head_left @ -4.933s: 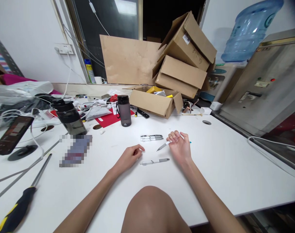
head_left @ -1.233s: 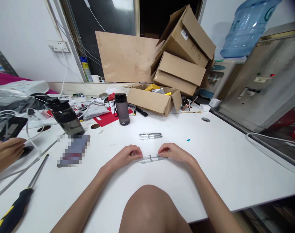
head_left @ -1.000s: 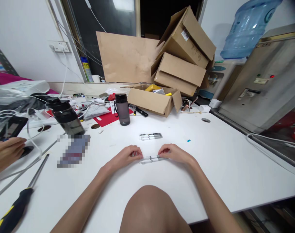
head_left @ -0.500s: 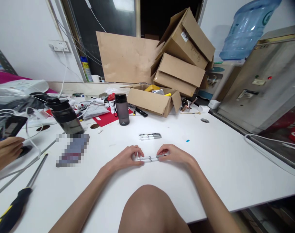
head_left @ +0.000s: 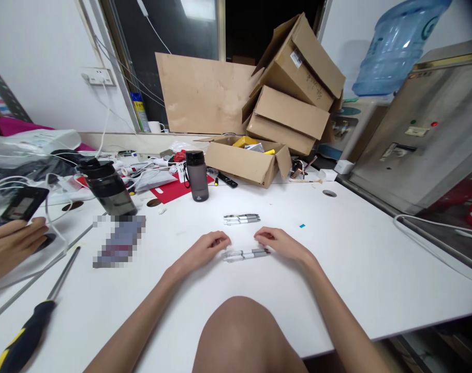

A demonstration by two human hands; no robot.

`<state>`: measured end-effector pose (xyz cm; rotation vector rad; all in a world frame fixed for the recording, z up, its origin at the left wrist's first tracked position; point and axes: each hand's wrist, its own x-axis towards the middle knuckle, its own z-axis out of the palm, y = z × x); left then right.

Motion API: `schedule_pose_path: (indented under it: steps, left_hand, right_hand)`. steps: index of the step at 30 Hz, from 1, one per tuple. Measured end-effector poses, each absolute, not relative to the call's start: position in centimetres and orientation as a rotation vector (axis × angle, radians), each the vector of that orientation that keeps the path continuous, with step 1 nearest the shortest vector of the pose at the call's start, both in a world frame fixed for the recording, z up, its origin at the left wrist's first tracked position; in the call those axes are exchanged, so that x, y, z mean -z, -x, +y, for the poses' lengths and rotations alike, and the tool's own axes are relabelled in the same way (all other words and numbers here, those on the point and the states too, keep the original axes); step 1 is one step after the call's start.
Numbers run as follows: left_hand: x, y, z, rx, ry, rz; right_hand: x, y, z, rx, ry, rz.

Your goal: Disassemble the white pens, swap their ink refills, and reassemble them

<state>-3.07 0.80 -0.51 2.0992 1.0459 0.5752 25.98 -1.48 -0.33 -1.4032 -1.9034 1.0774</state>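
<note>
Two white-and-grey pens (head_left: 246,255) lie side by side on the white table (head_left: 356,269), just in front of my hands. Behind the left end of these pens is my left hand (head_left: 211,245), its fingers curled in toward the thumb with nothing held. On the opposite side, my right hand (head_left: 278,242) rests near the pens' dark ends, its fingers likewise drawn together and holding nothing. Farther back lies another small row of similar pens (head_left: 241,219), lined up nearly parallel to the front pair.
A dark bottle (head_left: 197,176) stands behind the pens, near an open cardboard box (head_left: 239,160). At left are a second bottle (head_left: 109,189), a blurred-out item (head_left: 119,241), a screwdriver (head_left: 38,321) and another person's hand (head_left: 16,246) by a dark device. A blue scrap (head_left: 302,226) lies right.
Both hands have let go of the front pens and drawn slightly back behind them, fingers closing together. The pens stay on the table. The camera view has shifted slightly.
</note>
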Motion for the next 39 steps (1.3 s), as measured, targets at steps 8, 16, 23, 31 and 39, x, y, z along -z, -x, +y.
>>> schedule_pose_path:
  steps: [8,16,23,31,39]
  left_hand:
    - [2.9,2.8,2.1,-0.905,-1.604,1.237]
    - [2.1,1.4,1.6,-0.948,-1.171,1.111]
    - [2.5,1.7,2.4,-0.915,-1.161,1.078]
    - [1.5,1.5,1.6,-1.048,-1.071,1.000]
    - [1.3,1.4,1.1,-1.128,-1.131,0.942]
  right_hand:
    - [3.7,-26.1,0.8,-0.588,1.614,-1.630]
    - [5.0,-25.7,1.4,-0.674,1.552,-1.595]
    - [5.7,-26.0,2.2,-0.731,1.453,-1.562]
    - [4.1,-25.9,1.7,-0.876,1.391,-1.388]
    - [3.1,-24.8,0.8,-0.706,1.394,-1.576]
